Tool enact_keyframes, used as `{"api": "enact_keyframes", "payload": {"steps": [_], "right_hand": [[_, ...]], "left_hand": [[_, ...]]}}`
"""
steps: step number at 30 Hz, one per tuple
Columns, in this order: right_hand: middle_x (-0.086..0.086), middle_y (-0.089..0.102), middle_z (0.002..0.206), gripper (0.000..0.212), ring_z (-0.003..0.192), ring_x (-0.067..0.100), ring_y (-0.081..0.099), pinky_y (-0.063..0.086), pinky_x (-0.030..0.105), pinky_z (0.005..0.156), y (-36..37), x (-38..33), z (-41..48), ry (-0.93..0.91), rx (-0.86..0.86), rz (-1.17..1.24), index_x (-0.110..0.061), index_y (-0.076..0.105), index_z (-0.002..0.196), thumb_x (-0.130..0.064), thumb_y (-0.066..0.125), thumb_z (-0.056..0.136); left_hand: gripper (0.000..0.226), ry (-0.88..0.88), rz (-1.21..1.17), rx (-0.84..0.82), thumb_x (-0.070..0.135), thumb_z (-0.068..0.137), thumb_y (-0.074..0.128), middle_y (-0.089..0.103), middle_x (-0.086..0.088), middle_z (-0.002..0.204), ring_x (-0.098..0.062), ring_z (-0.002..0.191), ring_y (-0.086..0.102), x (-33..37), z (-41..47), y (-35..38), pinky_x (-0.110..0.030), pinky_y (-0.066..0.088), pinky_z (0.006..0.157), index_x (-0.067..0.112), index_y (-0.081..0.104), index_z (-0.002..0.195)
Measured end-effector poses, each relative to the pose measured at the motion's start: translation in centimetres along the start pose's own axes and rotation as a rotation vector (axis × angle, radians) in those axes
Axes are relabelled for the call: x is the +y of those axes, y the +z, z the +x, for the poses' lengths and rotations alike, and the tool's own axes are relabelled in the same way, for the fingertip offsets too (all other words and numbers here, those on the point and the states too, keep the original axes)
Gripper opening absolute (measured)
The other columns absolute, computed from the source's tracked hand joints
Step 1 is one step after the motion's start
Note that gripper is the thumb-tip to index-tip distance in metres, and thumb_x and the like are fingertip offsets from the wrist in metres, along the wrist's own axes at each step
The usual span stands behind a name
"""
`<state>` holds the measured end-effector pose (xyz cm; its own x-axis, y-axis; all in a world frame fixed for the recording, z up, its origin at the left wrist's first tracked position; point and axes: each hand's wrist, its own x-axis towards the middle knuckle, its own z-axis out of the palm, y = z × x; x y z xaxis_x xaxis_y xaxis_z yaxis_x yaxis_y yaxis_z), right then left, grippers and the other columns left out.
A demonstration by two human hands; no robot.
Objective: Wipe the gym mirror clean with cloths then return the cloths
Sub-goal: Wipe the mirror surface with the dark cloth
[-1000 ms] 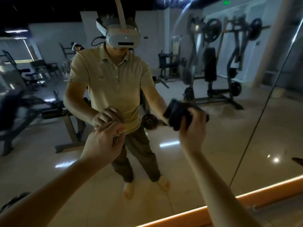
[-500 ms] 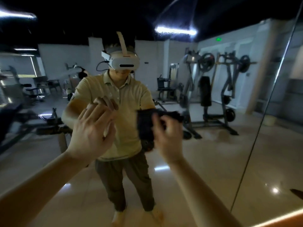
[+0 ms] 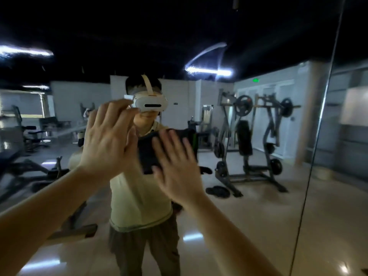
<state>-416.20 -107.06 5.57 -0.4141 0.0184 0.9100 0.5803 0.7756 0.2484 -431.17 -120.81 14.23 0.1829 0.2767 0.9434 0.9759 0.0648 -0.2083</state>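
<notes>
The gym mirror [image 3: 258, 226] fills the head view and reflects me and the room. My right hand [image 3: 176, 170] lies flat, fingers spread, on a dark cloth [image 3: 147, 154] and holds it against the glass at about chest height of my reflection. My left hand [image 3: 107, 142] is raised just left of the cloth, palm toward the mirror, fingers apart and holding nothing. Its thumb is close to the cloth's left edge; I cannot tell whether they touch. Part of the cloth is hidden under my right hand.
A vertical seam [image 3: 318, 140] between mirror panels runs down the right side. Reflected in the glass are a weight machine [image 3: 256, 144], benches at the left, a weight plate [image 3: 218, 192] on the glossy floor and ceiling strip lights.
Both hands have risen on the mirror and my view has tilted up. My right hand has flattened over the cloth and my left hand has gone from closed to spread.
</notes>
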Motion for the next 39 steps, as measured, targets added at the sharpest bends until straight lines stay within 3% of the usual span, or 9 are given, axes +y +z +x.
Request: {"api": "enact_keyframes", "payload": {"steps": [4, 8, 13, 16, 24, 31, 34, 36, 39], "right_hand": [[0.014, 0.005, 0.174, 0.067, 0.161, 0.031, 0.006, 0.011, 0.057, 0.129, -4.1, 11.8, 1.0, 0.473, 0.136, -0.151, -0.009, 0.009, 0.166, -0.043, 0.024, 0.110], [0.020, 0.016, 0.172, 0.066, 0.160, 0.035, 0.015, 0.017, 0.058, 0.126, -5.6, 13.4, 4.9, 0.828, 0.300, -0.086, -0.002, 0.018, 0.164, -0.034, 0.028, 0.108], [0.010, -0.001, 0.175, 0.065, 0.162, 0.027, -0.002, 0.002, 0.053, 0.130, -1.5, 1.6, 8.2, 0.210, 0.153, -0.032, -0.013, 0.007, 0.167, -0.045, 0.015, 0.111], [0.008, 0.001, 0.175, 0.066, 0.162, 0.026, -0.003, 0.000, 0.052, 0.130, -2.4, 4.1, 9.0, -0.149, 0.050, -0.086, -0.016, 0.009, 0.168, -0.044, 0.025, 0.110], [0.016, 0.013, 0.173, 0.068, 0.160, 0.035, 0.012, 0.013, 0.058, 0.127, -9.4, 20.8, 12.8, 0.832, 0.298, -0.149, -0.010, 0.015, 0.166, -0.041, 0.017, 0.106], [0.012, 0.014, 0.174, 0.062, 0.161, 0.031, 0.007, 0.007, 0.053, 0.129, -6.0, 6.4, 18.2, 0.214, 0.272, -0.075, -0.017, 0.023, 0.166, -0.041, 0.029, 0.109], [0.010, 0.012, 0.174, 0.063, 0.162, 0.028, 0.004, 0.008, 0.052, 0.129, -6.1, 6.3, 16.8, -0.213, 0.086, -0.138, -0.017, 0.025, 0.165, -0.041, 0.032, 0.108], [0.009, 0.010, 0.175, 0.064, 0.162, 0.028, 0.004, 0.009, 0.053, 0.130, -7.1, 9.6, 15.9, -0.157, 0.071, -0.192, -0.018, 0.020, 0.166, -0.043, 0.030, 0.108], [0.013, 0.005, 0.175, 0.064, 0.161, 0.031, 0.004, 0.011, 0.056, 0.129, -9.0, 15.9, 15.6, 0.391, 0.180, -0.245, -0.015, 0.012, 0.167, -0.044, 0.021, 0.111]], "left_hand": [[0.078, -0.074, 0.136, -0.119, 0.050, 0.108, 0.032, 0.002, -0.017, 0.175, -0.032, 0.163, 0.003, -0.1, 2.5, 1.0, -0.054, 0.007, 0.131, 0.002, 0.013, 0.166], [0.089, -0.052, 0.189, -0.142, 0.064, 0.106, 0.010, -0.004, -0.020, 0.174, -0.032, 0.162, -0.004, 0.1, 3.1, 2.2, -0.058, 0.007, 0.130, -0.003, 0.005, 0.165], [0.083, -0.013, 0.153, -0.062, 0.059, 0.107, 0.020, 0.003, -0.016, 0.175, -0.029, 0.163, 0.003, -0.9, 3.0, 2.6, -0.056, 0.010, 0.130, 0.001, 0.011, 0.166], [0.079, 0.009, 0.140, -0.046, 0.056, 0.108, 0.020, 0.005, -0.014, 0.175, -0.028, 0.163, 0.005, -1.1, 3.0, 2.2, -0.055, 0.010, 0.130, 0.003, 0.014, 0.166], [0.093, -0.015, 0.183, -0.123, 0.067, 0.102, 0.023, 0.002, -0.018, 0.174, -0.030, 0.163, 0.001, -0.5, 3.0, 1.8, -0.059, 0.012, 0.129, 0.001, 0.010, 0.165], [0.064, -0.049, 0.154, 0.083, 0.045, 0.104, 0.043, 0.044, -0.020, 0.154, -0.037, 0.139, 0.044, -1.1, 5.7, 0.6, -0.051, 0.029, 0.116, -0.001, 0.046, 0.149], [0.064, -0.115, 0.230, 0.130, 0.037, 0.107, 0.037, 0.028, -0.021, 0.167, -0.034, 0.157, 0.024, -1.3, 9.0, 0.3, -0.053, 0.017, 0.128, -0.003, 0.035, 0.158], [0.073, -0.163, 0.214, 0.083, 0.046, 0.109, 0.027, 0.008, -0.018, 0.174, -0.027, 0.163, 0.003, -1.1, 10.5, 0.6, -0.050, 0.004, 0.131, -0.001, 0.017, 0.164], [0.086, -0.158, 0.264, -0.002, 0.063, 0.107, 0.017, -0.008, -0.014, 0.175, -0.022, 0.162, -0.011, -1.4, 10.7, 1.5, -0.046, -0.003, 0.132, 0.003, 0.000, 0.166]]}}
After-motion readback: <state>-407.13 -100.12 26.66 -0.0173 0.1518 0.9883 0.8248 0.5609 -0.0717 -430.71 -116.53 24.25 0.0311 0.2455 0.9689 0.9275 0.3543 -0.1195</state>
